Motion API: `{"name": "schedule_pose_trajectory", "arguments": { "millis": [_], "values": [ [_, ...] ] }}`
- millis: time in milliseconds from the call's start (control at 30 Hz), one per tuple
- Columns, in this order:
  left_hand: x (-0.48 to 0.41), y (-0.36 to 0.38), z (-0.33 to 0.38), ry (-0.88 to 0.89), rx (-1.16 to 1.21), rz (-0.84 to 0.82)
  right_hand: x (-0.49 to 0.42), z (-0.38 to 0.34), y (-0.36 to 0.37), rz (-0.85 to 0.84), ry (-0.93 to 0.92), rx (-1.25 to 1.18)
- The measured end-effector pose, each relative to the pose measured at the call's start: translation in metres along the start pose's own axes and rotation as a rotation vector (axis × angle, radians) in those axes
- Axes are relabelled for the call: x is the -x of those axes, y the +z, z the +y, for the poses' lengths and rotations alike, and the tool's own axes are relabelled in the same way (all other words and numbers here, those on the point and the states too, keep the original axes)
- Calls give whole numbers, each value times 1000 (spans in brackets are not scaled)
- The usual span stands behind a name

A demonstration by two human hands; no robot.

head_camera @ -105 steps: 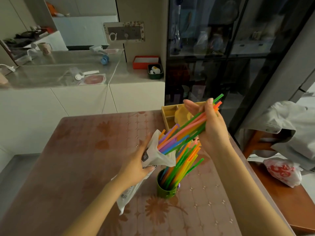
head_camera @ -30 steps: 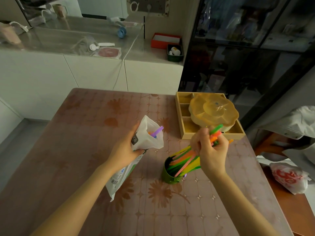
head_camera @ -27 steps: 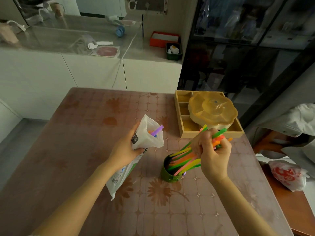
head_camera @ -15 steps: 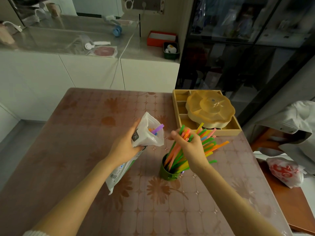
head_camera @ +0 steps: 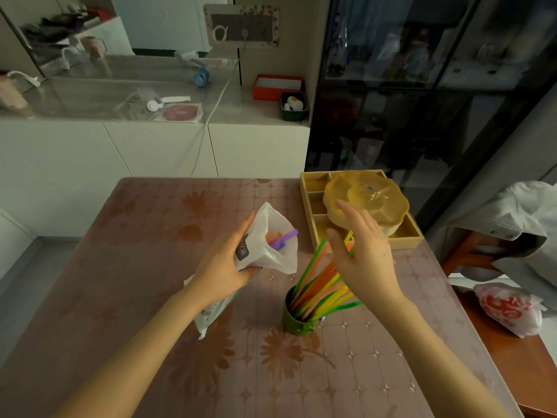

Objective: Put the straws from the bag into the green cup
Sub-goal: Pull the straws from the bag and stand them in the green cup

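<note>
Half a second ago the right hand [head_camera: 363, 254] was closed around the tops of the straws standing in the cup; now its fingers are spread and flat, gripping nothing, and it hovers just above and to the right of the bundle.

Going left to right: the left hand [head_camera: 223, 263] is clenched around the neck of a white plastic bag with a small dark label [head_camera: 265, 248], held tilted above the table with its mouth open toward the right. A few straws left in the bag [head_camera: 283, 238], purple, orange and blue, poke out of that mouth. The bag's lower end with its barcode hangs below the wrist.

Just right of the bag, and lower, stands a short round green cup [head_camera: 297, 322] on the reddish-brown flower-patterned table [head_camera: 150, 267]. It holds a fan of colourful plastic straws [head_camera: 319, 292], green, orange, yellow and pink, all leaning up and to the right, their upper ends passing under the open right palm. Whether the palm touches them I cannot tell.

Beyond the right hand, near the table's far right corner, sits a yellow wooden divided tray [head_camera: 405, 229] with an amber flower-shaped lidded dish [head_camera: 370, 196] resting in it.
</note>
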State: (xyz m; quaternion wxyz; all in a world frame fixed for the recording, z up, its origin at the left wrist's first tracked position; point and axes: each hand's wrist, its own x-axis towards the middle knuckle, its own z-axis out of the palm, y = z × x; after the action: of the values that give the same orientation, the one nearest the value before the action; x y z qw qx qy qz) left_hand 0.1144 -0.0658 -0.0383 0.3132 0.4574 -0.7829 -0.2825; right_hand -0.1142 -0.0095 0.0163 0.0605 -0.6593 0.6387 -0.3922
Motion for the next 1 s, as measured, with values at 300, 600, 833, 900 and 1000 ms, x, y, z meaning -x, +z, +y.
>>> {"name": "schedule_pose_trajectory", "arguments": {
  "millis": [300, 600, 833, 900, 1000],
  "values": [
    [-20, -16, 47, 357, -506, 44, 3, -40, 18, -150, 453, -975],
    [-28, -29, 67, 425, -757, 76, -17, -41, 4, 6, 601, -1032],
    [-29, -35, 62, 385, -806, 4, -20, -24, 4, -93, 899, -1273],
    [-38, -47, 72, 495, -963, -16, -19, -20, 8, -111, 985, -1401],
    [-53, -70, 94, 675, -1235, -91, -18, -18, 13, -162, 1073, -1633]
  ]
}}
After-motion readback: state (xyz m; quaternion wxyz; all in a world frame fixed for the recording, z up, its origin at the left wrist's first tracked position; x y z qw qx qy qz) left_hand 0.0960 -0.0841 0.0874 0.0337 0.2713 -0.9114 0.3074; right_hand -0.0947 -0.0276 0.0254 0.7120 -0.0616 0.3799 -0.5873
